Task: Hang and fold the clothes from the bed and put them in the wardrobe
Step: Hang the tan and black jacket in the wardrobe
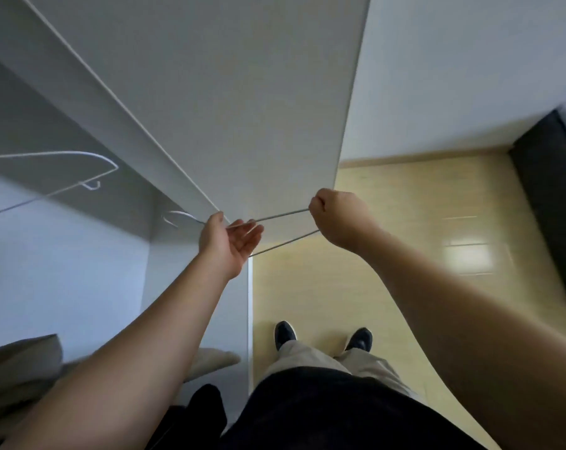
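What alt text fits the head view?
A person holds a wire hanger in front of an open wardrobe door: the right hand grips one end in a fist, and the left hand lies open under the wire near the hook. Inside at left hangs a second hanger, with folded clothes below.

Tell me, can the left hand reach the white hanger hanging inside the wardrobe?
Probably yes. The left hand is open beside the wardrobe, and nothing shows between it and the hanging white hanger. The right hand grips the other hanger, so the left seems free.
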`<state>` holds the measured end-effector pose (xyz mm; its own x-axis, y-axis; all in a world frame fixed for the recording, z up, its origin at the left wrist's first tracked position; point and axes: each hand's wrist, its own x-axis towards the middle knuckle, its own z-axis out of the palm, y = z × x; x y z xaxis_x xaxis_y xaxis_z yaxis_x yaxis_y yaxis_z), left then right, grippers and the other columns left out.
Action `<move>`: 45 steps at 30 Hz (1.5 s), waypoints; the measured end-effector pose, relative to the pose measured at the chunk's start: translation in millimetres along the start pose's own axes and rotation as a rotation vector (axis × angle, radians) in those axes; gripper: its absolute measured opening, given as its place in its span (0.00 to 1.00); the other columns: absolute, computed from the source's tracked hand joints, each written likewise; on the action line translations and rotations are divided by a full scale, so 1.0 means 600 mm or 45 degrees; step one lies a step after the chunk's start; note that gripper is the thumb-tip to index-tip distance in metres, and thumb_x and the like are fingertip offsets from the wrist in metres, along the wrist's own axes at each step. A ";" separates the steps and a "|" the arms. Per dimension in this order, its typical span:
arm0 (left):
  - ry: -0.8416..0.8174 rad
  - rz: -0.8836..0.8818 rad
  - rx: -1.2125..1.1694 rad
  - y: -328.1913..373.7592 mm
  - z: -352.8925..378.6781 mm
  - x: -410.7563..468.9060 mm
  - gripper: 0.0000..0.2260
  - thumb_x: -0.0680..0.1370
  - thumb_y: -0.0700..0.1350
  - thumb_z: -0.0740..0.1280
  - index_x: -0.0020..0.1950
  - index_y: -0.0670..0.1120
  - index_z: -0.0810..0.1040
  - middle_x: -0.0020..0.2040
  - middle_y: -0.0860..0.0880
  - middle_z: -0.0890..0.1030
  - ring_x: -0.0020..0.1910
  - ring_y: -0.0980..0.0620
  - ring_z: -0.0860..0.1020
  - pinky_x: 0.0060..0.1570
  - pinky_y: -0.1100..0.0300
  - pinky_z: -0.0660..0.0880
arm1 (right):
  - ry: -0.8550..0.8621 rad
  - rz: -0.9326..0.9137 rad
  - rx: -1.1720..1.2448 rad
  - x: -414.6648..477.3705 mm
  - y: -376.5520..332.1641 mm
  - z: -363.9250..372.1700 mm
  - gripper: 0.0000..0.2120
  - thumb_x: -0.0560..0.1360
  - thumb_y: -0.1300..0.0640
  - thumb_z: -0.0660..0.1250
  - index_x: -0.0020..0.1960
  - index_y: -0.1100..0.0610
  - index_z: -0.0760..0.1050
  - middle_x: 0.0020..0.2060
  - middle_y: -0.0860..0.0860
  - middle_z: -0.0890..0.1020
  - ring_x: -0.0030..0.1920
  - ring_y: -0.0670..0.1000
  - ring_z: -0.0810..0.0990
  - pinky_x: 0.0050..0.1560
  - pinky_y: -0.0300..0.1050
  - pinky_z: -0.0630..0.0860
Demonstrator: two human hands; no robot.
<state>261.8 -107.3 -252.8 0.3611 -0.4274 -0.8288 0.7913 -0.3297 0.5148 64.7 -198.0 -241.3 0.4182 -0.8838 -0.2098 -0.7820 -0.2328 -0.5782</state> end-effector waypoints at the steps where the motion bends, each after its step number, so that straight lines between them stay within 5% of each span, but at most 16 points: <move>1: -0.011 -0.046 0.111 -0.027 0.027 0.006 0.19 0.85 0.54 0.56 0.51 0.39 0.75 0.42 0.40 0.85 0.35 0.42 0.86 0.33 0.55 0.83 | 0.030 0.065 -0.015 -0.013 0.033 -0.018 0.17 0.80 0.54 0.54 0.33 0.54 0.63 0.29 0.51 0.72 0.32 0.56 0.69 0.30 0.47 0.58; 5: -0.074 -0.061 0.692 -0.142 0.141 0.009 0.17 0.85 0.53 0.59 0.44 0.42 0.73 0.37 0.42 0.81 0.32 0.44 0.81 0.28 0.59 0.78 | 0.194 0.358 -0.096 -0.073 0.170 -0.107 0.16 0.77 0.52 0.56 0.32 0.56 0.66 0.28 0.52 0.72 0.28 0.53 0.69 0.28 0.42 0.57; 10: -0.257 0.250 1.188 -0.280 0.315 -0.011 0.13 0.77 0.49 0.74 0.40 0.43 0.75 0.33 0.45 0.77 0.27 0.47 0.79 0.31 0.57 0.79 | 0.421 0.573 -0.186 -0.155 0.363 -0.238 0.19 0.75 0.45 0.59 0.32 0.56 0.72 0.26 0.50 0.76 0.29 0.54 0.75 0.28 0.39 0.65; 14: -0.467 0.442 1.266 -0.392 0.495 -0.056 0.10 0.78 0.46 0.73 0.46 0.43 0.75 0.40 0.45 0.81 0.30 0.48 0.80 0.29 0.57 0.80 | 0.549 0.744 -0.118 -0.219 0.512 -0.365 0.17 0.74 0.46 0.60 0.31 0.55 0.74 0.28 0.50 0.77 0.29 0.53 0.76 0.28 0.40 0.70; 17: -0.637 0.542 1.323 -0.471 0.635 -0.092 0.07 0.82 0.44 0.67 0.49 0.40 0.77 0.45 0.43 0.81 0.30 0.47 0.82 0.28 0.57 0.79 | 0.672 0.901 -0.072 -0.260 0.614 -0.455 0.17 0.72 0.47 0.58 0.30 0.56 0.72 0.28 0.50 0.77 0.29 0.53 0.75 0.28 0.40 0.66; 26: -0.859 0.788 1.576 -0.670 1.015 -0.107 0.09 0.82 0.44 0.66 0.45 0.43 0.80 0.42 0.47 0.85 0.26 0.52 0.81 0.26 0.60 0.76 | 0.790 1.122 -0.123 -0.269 0.885 -0.629 0.17 0.78 0.49 0.57 0.33 0.54 0.69 0.30 0.48 0.74 0.36 0.56 0.74 0.42 0.49 0.69; 33: -1.281 0.686 1.868 -0.878 1.301 -0.157 0.08 0.81 0.44 0.68 0.48 0.40 0.82 0.40 0.48 0.85 0.23 0.56 0.78 0.24 0.64 0.74 | 0.704 1.338 0.041 -0.301 1.088 -0.753 0.16 0.80 0.43 0.59 0.38 0.51 0.71 0.40 0.51 0.80 0.43 0.58 0.78 0.43 0.48 0.76; 40: -1.627 0.593 2.002 -1.109 1.499 -0.266 0.08 0.77 0.46 0.74 0.47 0.44 0.78 0.39 0.49 0.86 0.28 0.49 0.83 0.32 0.50 0.81 | 0.790 1.473 0.194 -0.355 1.294 -0.845 0.14 0.79 0.47 0.61 0.47 0.55 0.80 0.44 0.52 0.84 0.48 0.57 0.81 0.48 0.51 0.79; 45: -1.676 0.611 2.050 -1.265 1.594 -0.316 0.09 0.76 0.46 0.75 0.45 0.44 0.78 0.40 0.46 0.86 0.26 0.51 0.81 0.26 0.58 0.77 | 0.744 1.446 0.333 -0.392 1.461 -0.910 0.11 0.79 0.48 0.61 0.52 0.50 0.81 0.48 0.50 0.85 0.50 0.54 0.81 0.50 0.50 0.80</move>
<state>-879.2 -581.1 -277.1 -0.6777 -0.6301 -0.3790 -0.4970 0.0126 0.8677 -971.5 -416.1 -268.7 -0.7264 -0.5936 -0.3464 -0.4234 0.7835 -0.4549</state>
